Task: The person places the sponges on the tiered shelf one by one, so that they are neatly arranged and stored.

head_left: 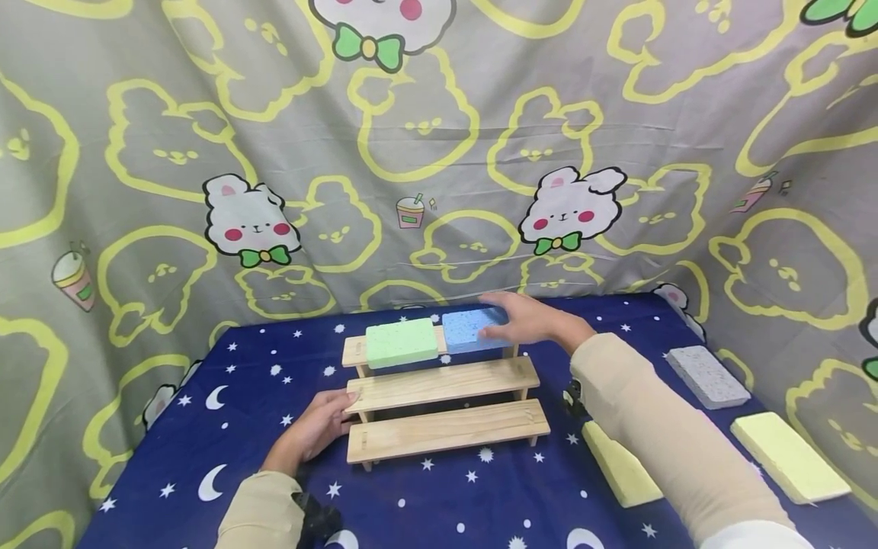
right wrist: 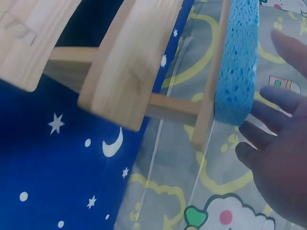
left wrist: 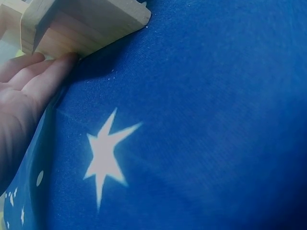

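By the blue sponge (head_left: 463, 328) on the top step (head_left: 354, 351), I see the right hand (head_left: 531, 316), wide; the left hand (head_left: 318, 427) grips the middle step (head_left: 442, 383).

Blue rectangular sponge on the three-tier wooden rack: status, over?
Left hand grips three-tier wooden rack at left end. Right hand at blue rectangular sponge, contact unclear. Sponge lies on back tier, light-green rectangular sponge beside it. No obstruction seen.

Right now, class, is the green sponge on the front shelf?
No, the green sponge rests on the rearmost shelf, beside the blue sponge.
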`<action>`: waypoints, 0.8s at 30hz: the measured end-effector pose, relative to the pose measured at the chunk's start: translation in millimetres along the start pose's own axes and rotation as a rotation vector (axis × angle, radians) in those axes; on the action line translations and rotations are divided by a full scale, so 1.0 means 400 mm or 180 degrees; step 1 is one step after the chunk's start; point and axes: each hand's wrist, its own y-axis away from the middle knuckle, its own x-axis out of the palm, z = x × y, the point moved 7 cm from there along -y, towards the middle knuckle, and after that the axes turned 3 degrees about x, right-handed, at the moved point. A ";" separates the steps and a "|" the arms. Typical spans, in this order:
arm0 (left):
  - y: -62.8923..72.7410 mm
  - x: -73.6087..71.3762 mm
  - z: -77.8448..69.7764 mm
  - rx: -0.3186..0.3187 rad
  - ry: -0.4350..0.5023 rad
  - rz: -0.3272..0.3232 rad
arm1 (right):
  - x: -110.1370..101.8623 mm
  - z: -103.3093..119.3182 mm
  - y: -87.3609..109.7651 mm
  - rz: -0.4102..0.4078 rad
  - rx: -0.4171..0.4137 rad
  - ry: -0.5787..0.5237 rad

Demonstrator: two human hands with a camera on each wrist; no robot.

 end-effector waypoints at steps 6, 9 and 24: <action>0.003 -0.005 -0.005 0.0031 -0.0008 -0.0001 | -0.016 -0.038 0.025 -0.0274 0.0086 -0.0148; 0.003 -0.006 -0.004 0.0036 0.0000 0.0014 | -0.016 -0.061 0.042 -0.0377 0.0105 -0.0137; -0.001 -0.001 0.001 0.0056 0.0046 0.0037 | 0.011 -0.188 0.149 -0.0902 0.0611 -0.0204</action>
